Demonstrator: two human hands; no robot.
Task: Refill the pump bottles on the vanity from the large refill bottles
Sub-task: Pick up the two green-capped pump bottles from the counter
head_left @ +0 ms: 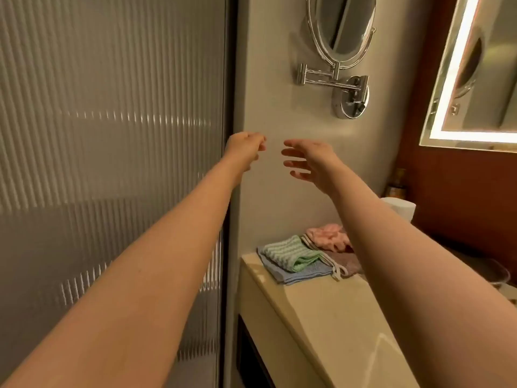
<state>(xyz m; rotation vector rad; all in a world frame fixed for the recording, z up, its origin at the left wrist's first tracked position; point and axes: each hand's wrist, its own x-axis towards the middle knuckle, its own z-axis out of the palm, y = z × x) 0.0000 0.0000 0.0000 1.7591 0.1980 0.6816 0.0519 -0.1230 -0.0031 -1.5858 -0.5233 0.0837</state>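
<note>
Both my arms stretch out forward at chest height in front of the beige wall. My left hand [246, 145] has its fingers curled in and holds nothing. My right hand [306, 159] is spread, fingers straight and pointing left, also holding nothing. A small gap separates the two hands. The vanity counter [316, 312] lies below on the right. An amber bottle [397, 183] stands at its far end beside a white roll [401, 207], partly hidden by my right forearm. I see no large refill bottle.
Folded cloths, green [291, 252], blue and pink [330, 235], lie on the counter's far left corner. A chrome swivel mirror [340, 32] hangs on the wall above. A lit mirror [475, 74] fills the right. Ribbed glass [112, 135] covers the left.
</note>
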